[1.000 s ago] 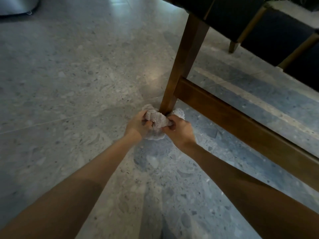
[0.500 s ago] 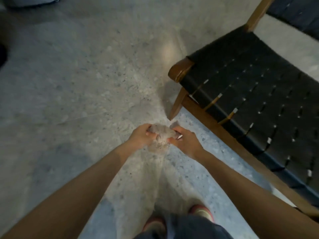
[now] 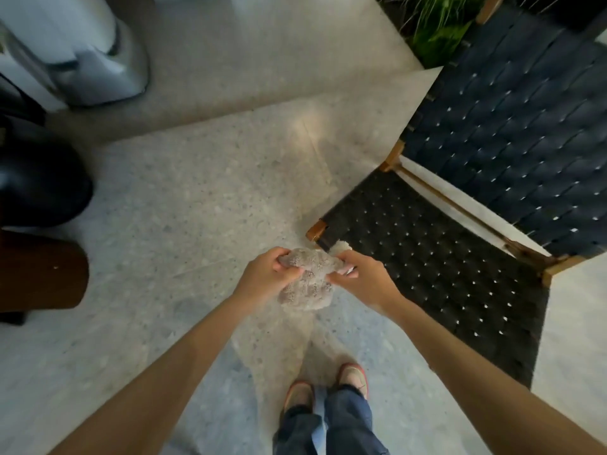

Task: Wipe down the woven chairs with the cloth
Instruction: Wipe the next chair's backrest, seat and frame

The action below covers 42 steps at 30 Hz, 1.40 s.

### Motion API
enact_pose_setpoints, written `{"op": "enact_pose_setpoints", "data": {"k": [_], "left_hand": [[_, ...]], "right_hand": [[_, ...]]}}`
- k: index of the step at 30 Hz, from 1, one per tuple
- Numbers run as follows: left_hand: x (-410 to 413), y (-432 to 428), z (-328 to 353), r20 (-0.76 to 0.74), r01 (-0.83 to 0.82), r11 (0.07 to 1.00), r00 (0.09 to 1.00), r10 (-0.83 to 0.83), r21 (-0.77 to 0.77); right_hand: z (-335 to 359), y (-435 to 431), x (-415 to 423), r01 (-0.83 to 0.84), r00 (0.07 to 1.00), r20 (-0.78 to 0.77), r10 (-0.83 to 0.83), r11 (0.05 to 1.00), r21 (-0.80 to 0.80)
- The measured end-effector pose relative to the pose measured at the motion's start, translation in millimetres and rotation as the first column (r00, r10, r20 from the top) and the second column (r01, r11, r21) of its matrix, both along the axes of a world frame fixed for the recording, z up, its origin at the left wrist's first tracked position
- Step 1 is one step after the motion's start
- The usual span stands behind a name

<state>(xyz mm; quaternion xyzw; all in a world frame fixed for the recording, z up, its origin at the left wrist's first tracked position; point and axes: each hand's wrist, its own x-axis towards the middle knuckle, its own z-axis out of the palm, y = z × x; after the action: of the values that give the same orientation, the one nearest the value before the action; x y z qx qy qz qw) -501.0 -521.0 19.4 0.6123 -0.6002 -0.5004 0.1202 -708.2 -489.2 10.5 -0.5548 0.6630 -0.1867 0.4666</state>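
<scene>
Pinched from both sides, the bunched cloth (image 3: 308, 284) hangs over the floor, with the left hand (image 3: 264, 274) gripping at its 9 o'clock edge and the right hand (image 3: 363, 280) at 3 o'clock. The woven chair (image 3: 427, 267) stands just beyond at 2 o'clock. No wiped patch shows, so wiping probably remains.

A speckled terrazzo floor (image 3: 197, 208) is catching a pale patch of light (image 3: 308, 126). A silvery metal bin (image 3: 95, 70) is standing at upper left, and a leafy green plant (image 3: 433, 31) is growing at upper right.
</scene>
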Motion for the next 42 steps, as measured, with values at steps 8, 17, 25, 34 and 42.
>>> {"op": "enact_pose_setpoints", "data": {"k": [8,17,25,34,42], "left_hand": [[-46,-4,144,-0.023,0.151,0.976,0.987,-0.156,-0.157],[-159,31,219,-0.032,0.462,0.841,0.871,-0.49,-0.282],[-289,102,256,-0.013,0.671,0.659,0.697,-0.717,-0.34],[-481,230,273,0.021,0.838,0.381,0.422,-0.906,-0.391],[-617,365,263,0.118,0.872,0.101,0.178,-0.977,-0.479]], "right_hand": [[143,38,-42,0.166,0.983,-0.056,-0.177,0.974,-0.156],[220,128,-123,0.434,0.867,-0.128,-0.481,0.856,-0.282],[265,239,-210,0.604,0.692,-0.196,-0.694,0.706,-0.368],[288,411,-346,0.75,0.495,-0.275,-0.824,0.565,-0.342],[289,561,-416,0.862,0.242,-0.362,-0.9,0.371,-0.346]]}}
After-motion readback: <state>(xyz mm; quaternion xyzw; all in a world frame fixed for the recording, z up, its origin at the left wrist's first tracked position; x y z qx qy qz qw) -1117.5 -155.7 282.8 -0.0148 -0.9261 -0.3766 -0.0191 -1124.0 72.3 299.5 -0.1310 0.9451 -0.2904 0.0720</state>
